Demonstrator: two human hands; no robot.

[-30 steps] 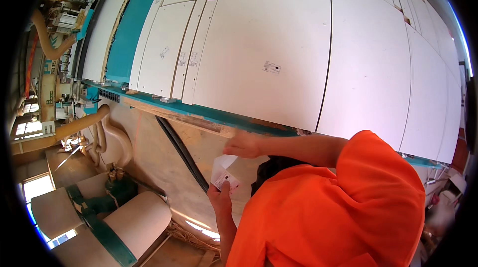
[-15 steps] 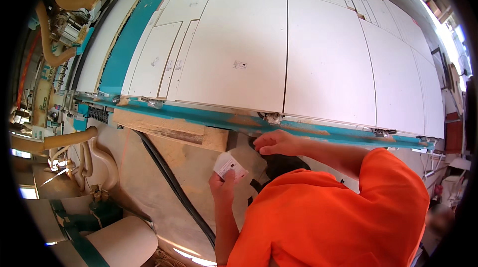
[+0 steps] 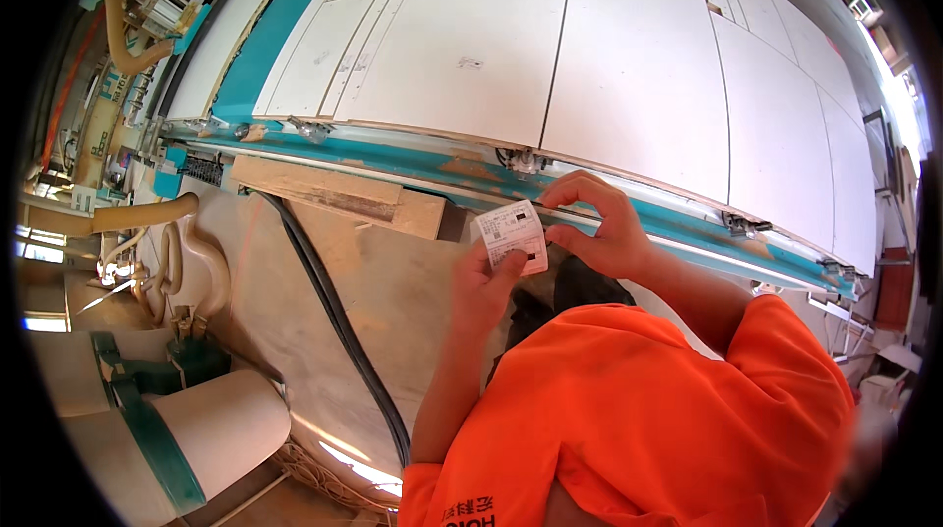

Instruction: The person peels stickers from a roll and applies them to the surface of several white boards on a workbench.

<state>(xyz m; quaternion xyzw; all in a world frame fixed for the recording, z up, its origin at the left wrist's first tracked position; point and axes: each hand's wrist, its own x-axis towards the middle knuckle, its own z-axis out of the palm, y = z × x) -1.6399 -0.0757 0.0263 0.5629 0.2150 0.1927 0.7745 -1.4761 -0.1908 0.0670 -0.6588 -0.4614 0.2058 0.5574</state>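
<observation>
A small sheet of white printed labels [image 3: 509,228] is pinched in my left hand [image 3: 481,283], the thumb lying over its lower part. My right hand [image 3: 614,235] is at the sheet's right edge, its curled index finger and thumb apart. The thumb tip comes close to the paper, and whether it touches cannot be made out. Beyond both hands lies a large white panel [image 3: 471,100] cut into several pieces, some with small labels stuck on them.
A teal machine bed edge [image 3: 393,162] with metal clamps runs in front of me. Below it sit a wooden beam [image 3: 324,195] and black cables [image 3: 329,296] on the floor. A large cream cylinder with green bands [image 3: 221,429] stands lower left, and tan hoses [image 3: 147,213] at left.
My left hand has raised the label sheet up and to the right. My right hand has come over beside the sheet, its fingers now bent. The view has tilted downward a little.
</observation>
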